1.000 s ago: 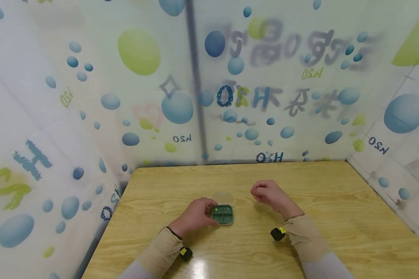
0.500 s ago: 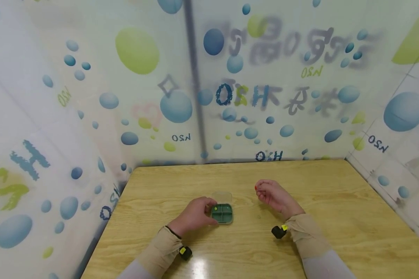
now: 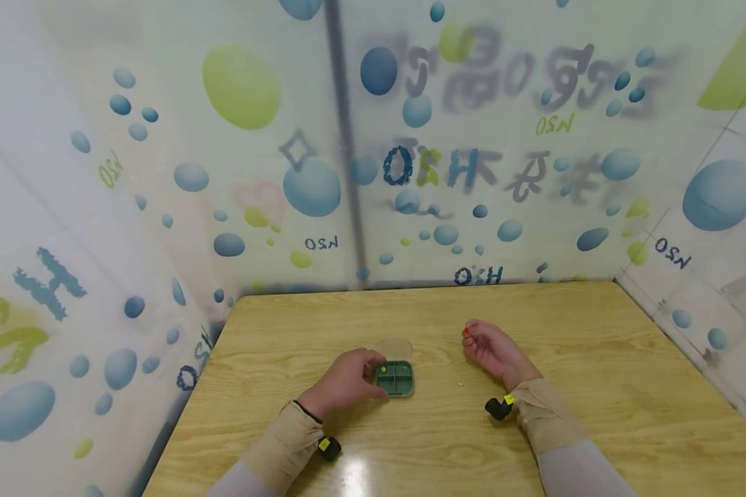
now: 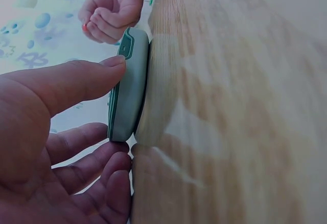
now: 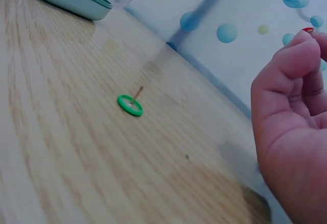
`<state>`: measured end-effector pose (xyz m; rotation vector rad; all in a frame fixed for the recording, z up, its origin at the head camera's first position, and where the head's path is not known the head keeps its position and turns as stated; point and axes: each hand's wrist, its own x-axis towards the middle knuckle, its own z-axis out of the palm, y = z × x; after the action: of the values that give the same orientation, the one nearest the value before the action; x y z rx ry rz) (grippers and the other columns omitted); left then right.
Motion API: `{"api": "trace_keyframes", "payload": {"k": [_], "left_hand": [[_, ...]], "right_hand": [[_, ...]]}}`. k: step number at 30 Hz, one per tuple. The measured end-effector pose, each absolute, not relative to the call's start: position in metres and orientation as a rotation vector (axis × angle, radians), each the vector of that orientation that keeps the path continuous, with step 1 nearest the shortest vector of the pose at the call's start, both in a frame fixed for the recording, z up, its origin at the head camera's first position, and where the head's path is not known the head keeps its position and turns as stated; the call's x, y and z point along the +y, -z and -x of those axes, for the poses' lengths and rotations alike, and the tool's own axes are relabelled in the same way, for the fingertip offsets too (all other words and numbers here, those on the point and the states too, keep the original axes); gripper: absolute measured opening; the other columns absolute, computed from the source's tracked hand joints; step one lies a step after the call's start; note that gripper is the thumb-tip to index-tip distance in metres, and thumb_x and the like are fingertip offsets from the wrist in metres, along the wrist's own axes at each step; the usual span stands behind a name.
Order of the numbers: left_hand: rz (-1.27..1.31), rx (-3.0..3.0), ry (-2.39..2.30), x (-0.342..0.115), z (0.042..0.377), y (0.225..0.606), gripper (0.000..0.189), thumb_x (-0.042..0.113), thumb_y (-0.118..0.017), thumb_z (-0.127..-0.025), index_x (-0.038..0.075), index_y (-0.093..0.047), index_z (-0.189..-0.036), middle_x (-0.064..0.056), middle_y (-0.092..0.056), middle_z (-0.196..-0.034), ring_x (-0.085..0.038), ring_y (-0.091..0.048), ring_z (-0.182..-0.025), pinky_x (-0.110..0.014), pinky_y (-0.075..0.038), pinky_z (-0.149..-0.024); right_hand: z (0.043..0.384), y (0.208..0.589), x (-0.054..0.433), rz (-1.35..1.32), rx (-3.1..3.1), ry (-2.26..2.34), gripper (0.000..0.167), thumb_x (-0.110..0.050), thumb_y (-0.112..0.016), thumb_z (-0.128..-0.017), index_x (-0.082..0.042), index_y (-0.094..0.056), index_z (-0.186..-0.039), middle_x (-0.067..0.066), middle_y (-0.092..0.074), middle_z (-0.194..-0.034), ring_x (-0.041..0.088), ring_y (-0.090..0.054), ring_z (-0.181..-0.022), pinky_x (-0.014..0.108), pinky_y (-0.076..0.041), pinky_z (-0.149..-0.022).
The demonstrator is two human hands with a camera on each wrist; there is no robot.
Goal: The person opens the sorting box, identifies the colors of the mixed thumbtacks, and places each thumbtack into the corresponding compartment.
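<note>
My left hand (image 3: 347, 382) grips a small green pill box (image 3: 396, 379) by its left side, thumb at the near edge and fingers at the far edge. The box lies open on the table, its clear lid folded back, and is divided into four-sided compartments. A yellow-green piece (image 3: 383, 369) sits in the far left compartment; a tiny speck shows in the far right one. Raised to the right of the box, my right hand (image 3: 492, 352) pinches a red thumbtack (image 5: 307, 29) between thumb and fingertip, mostly hidden. Between them a green thumbtack (image 5: 130, 105) lies point up on the table.
The wooden table (image 3: 584, 345) spreads around both hands. Patterned curtain-like walls (image 3: 410, 228) stand behind it and on both sides. Each wrist carries a small black camera (image 3: 499, 408).
My right hand has moved slightly right and turned its palm more upward, bringing the red thumbtack into sight. The left hand stays on the pill box.
</note>
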<state>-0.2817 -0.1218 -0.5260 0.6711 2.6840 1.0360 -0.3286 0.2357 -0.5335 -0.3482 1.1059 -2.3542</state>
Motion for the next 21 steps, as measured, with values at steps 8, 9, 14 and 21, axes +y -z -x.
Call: {"api": "trace_keyframes", "payload": {"k": [8,9,14,21], "left_hand": [[-0.675,2.686,-1.036,-0.121,0.283,0.522,0.058,0.023,-0.095,-0.080,0.010,-0.072,-0.131,-0.003,-0.071,-0.119,-0.018,-0.065,-0.103,-0.038,-0.057,-0.088],[-0.673,2.686,-1.037,-0.121,0.283,0.522,0.058,0.023,-0.095,-0.080,0.010,-0.072,-0.131,-0.003,-0.071,-0.119,-0.018,-0.065,-0.103,-0.038,-0.057,-0.088],[-0.677,2.683,-1.039,-0.121,0.282,0.523,0.058,0.022,-0.096,-0.079,0.008,-0.072,-0.130,-0.005,-0.071,-0.119,-0.020,-0.066,-0.103,-0.040,-0.057,-0.088],[-0.671,2.682,-1.035,-0.122,0.283,0.526,0.058,0.024,-0.096,-0.079,0.010,-0.072,-0.130,-0.004,-0.071,-0.121,-0.019,-0.066,-0.104,-0.039,-0.057,-0.089]], "right_hand": [[0.334,0.542,0.240,0.278,0.799,2.479,0.050,0.000,-0.020,-0.112,-0.007,-0.066,-0.095,0.002,-0.068,-0.089,0.010,-0.062,-0.080,0.021,-0.057,-0.075],[0.334,0.543,0.241,0.269,0.771,2.492,0.049,0.000,-0.021,-0.112,-0.007,-0.066,-0.095,0.003,-0.068,-0.089,0.011,-0.062,-0.079,0.021,-0.057,-0.075],[0.334,0.544,0.241,0.260,0.711,2.520,0.046,0.000,-0.023,-0.112,-0.006,-0.065,-0.095,0.003,-0.066,-0.088,0.012,-0.061,-0.079,0.021,-0.057,-0.075],[0.333,0.545,0.240,0.267,0.674,2.547,0.045,-0.002,-0.022,-0.112,-0.008,-0.062,-0.093,0.003,-0.064,-0.087,0.012,-0.060,-0.079,0.020,-0.055,-0.075]]}}
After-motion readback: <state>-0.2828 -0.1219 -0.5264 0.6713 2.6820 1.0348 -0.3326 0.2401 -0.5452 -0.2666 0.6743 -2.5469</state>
